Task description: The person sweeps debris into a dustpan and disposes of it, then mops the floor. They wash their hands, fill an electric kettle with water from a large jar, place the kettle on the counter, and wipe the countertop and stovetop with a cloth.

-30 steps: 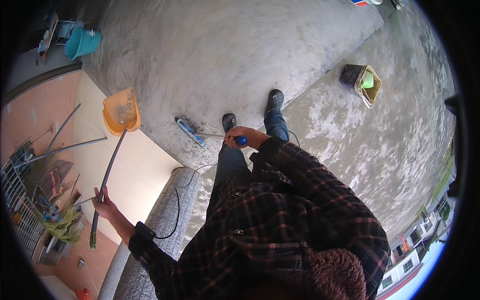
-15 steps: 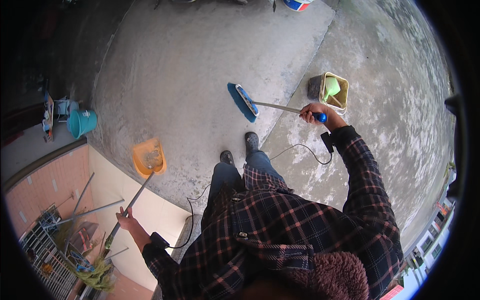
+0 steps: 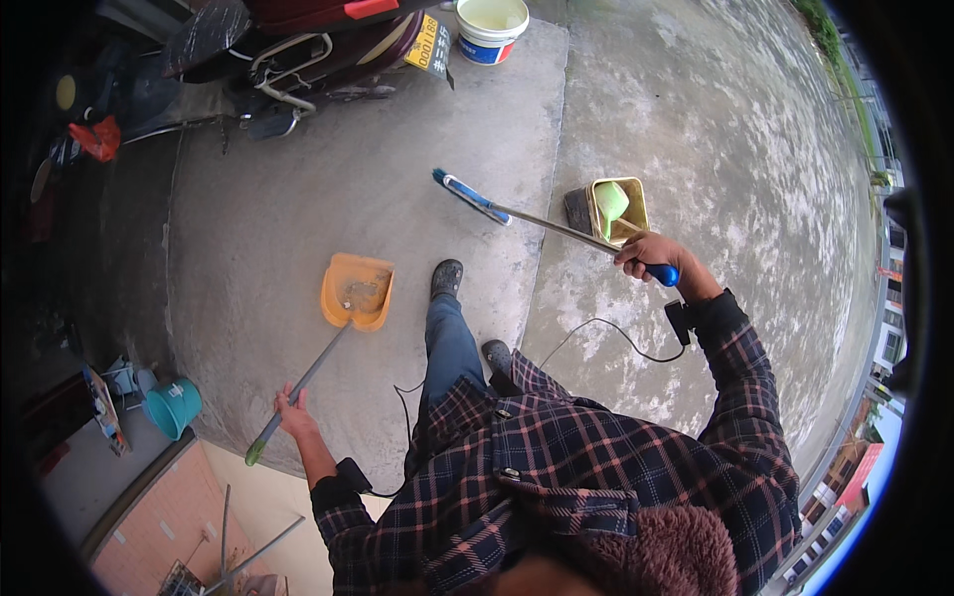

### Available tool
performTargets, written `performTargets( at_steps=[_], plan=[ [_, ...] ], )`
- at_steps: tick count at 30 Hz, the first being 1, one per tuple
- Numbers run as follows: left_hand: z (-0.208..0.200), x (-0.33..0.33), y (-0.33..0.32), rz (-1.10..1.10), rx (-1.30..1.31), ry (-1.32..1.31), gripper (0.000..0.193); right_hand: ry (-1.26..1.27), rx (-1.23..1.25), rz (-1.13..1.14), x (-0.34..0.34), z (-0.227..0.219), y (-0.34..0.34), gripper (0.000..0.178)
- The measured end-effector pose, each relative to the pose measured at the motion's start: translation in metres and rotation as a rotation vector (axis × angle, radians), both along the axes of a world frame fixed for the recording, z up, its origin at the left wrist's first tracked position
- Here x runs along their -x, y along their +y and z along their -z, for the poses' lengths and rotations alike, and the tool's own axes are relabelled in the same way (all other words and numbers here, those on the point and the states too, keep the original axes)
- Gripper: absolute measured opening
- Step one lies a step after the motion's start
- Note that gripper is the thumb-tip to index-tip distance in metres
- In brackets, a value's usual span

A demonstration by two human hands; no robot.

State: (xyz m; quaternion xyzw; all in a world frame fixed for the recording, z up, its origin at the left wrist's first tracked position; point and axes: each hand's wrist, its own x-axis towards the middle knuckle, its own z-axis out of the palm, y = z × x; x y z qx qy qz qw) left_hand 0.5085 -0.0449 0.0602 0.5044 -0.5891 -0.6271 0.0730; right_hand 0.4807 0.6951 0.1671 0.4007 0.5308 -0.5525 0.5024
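In my right hand [image 3: 648,255], the fingers wrap round the metal handle of a broom [image 3: 556,227], just ahead of its blue grip end. The broom's blue head slants over the concrete in front of me; I cannot tell whether its bristles touch the ground. My left hand [image 3: 292,409] is closed on the grey pole of a long-handled dustpan [image 3: 338,260], above its green end. The orange pan faces up at the left of my feet, with a little grey dirt and small bits in it.
A white bucket [image 3: 491,20] stands at the far edge, near a parked motorbike [image 3: 338,60]. To the right sits a squarish tub [image 3: 641,199] with a green dipper [image 3: 612,202] in it. A teal bucket [image 3: 171,407] is at the left, by a pale wall.
I have stepped forward, one foot now ahead. The dustpan has come closer to my feet from the left. The broom head has turned, and the motorbike has come into view.
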Motion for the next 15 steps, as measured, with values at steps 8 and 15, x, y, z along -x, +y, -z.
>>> performTargets(
  at_steps=[8,15],
  plan=[
    [0.02,0.154,0.032,0.324,-0.069,-0.022,0.036,0.283,-0.626,-0.656,0.105,0.094,0.01,0.027],
    [-0.009,0.21,0.021,0.451,-0.051,-0.043,0.034,0.196,-0.504,-0.944,0.134,0.234,-0.056,0.018]
  ],
)
